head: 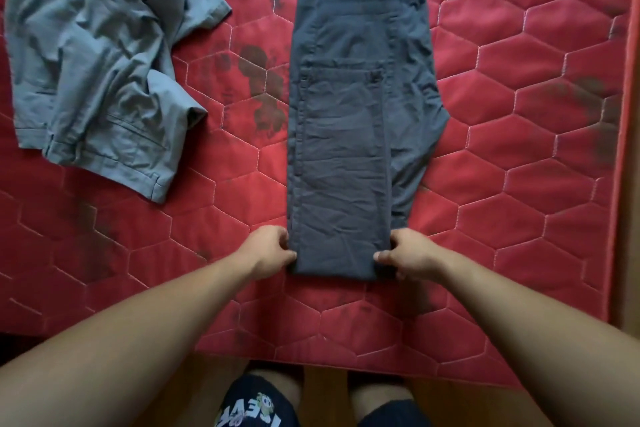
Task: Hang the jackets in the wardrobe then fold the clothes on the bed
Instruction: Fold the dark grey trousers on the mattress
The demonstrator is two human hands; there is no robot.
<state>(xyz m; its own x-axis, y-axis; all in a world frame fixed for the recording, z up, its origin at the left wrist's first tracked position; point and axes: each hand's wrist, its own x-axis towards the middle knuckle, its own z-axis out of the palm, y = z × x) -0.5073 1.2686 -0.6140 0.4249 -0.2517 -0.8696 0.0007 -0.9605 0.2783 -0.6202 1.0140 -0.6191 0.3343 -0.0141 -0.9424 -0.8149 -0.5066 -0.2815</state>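
Fingers (401, 243) curled and pinching at both sides: left hand (268, 251) on the near left corner of the trousers (356, 114), right hand (407, 255) on the near right corner, thumbs on top of the cloth. Trousers' place: flat on the middle of the bed (519, 184), doubled leg over leg, waistband at the far end, under leg peeking out along the right edge.

Probably about to carry the near end up toward the waistband for a cross fold. To do that well:

- Lift both corners together and level, to stop the layers sliding apart.
- Keep both layers inside each pinch; cannot tell from here about the lower layer.
- Square the stray right edge first, to avoid a crooked fold.
- Lay the end down flush with the waistband, then smooth outward with flat palms.
- Leave the crumpled grey garment (97, 69), well apart at the far left, for afterwards.
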